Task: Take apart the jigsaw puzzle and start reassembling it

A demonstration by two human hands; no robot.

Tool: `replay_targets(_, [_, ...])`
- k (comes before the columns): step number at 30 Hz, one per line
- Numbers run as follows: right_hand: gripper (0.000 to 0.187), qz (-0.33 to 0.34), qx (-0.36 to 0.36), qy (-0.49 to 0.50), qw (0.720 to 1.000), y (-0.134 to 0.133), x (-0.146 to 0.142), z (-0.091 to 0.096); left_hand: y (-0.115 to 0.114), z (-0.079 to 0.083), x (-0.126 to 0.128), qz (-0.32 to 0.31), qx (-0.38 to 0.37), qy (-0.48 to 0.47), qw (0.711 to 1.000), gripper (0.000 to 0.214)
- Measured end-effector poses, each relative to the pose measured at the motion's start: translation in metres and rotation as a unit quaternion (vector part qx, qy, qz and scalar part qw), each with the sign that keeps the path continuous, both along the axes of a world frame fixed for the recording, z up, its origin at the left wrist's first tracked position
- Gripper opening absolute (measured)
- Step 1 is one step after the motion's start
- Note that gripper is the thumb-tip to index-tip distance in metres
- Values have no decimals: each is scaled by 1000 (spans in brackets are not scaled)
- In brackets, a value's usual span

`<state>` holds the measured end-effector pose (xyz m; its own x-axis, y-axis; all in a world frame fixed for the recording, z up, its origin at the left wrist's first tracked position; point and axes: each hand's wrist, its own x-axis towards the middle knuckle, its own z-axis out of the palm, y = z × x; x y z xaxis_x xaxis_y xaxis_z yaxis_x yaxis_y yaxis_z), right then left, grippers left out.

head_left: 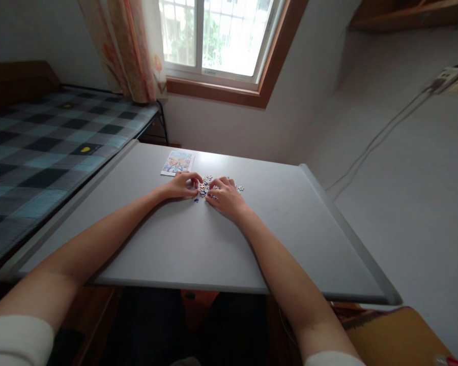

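Sleeves [17,338] of pale cloth circle your arms at the bottom corners, and beyond them your bare forearms reach over the near edge of the white table [175,244]. Just on your side of the main scatter, close to your left fingertips, lies a small dark blue piece [196,200]. Your left hand [181,185] curves loosely, a gap showing between thumb and forefinger; whether it pinches anything cannot be told from this view. Your right hand [227,195] bends its fingers down over the heap, and whether it has hold of a piece cannot be told either. Puzzle pieces [203,190] lie loose between your hands, some partly covered by your right fingers and a few showing just past that hand. Farther off, beyond your left hand, a colourful picture sheet [178,161] lies flat. Past the table's far edge, a curtain [125,51] hangs beside the window [229,38].
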<state>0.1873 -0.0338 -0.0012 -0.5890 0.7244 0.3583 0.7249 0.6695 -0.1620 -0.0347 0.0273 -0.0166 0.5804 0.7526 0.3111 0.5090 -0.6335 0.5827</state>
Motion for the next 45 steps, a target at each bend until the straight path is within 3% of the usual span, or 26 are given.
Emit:
replay_targets(7, [25, 17, 32, -16, 999, -1, -2, 2, 1, -1, 0, -9, 9, -3, 1000, 24])
replay_targets(14, [21, 14, 14, 54, 998, 1, -5, -3, 0, 0, 1, -15, 30, -1, 999, 21])
replay_targets(22, [21, -97, -13, 247, 964, 13, -3, -8, 0, 1, 1, -2, 22, 7, 1000, 16])
replay_targets(26, [18, -189, -57, 227, 954, 21, 8, -10, 2, 1, 0, -9, 19, -1, 1000, 16])
replay_targets(29, [20, -221, -55, 181, 957, 24, 22, -8, 4, 1, -1, -34, 24, -18, 999, 14])
replay_targets(34, [11, -110, -94, 135, 980, 25, 40, 0, 6, 2, -2, -61, 16, -59, 996, 15])
replay_targets(38, [13, -78, -121, 98, 985, 24, 43, 1, 7, 1, -2, -49, 28, -93, 994, 19])
replay_targets(41, [15, -74, -132, 85, 985, 23, 41, -1, 7, -1, -1, -12, 94, -101, 990, 16])
replay_targets(45, [17, -73, -140, 72, 985, 23, 40, -1, 1, -1, 3, 48, 206, -42, 977, 15])
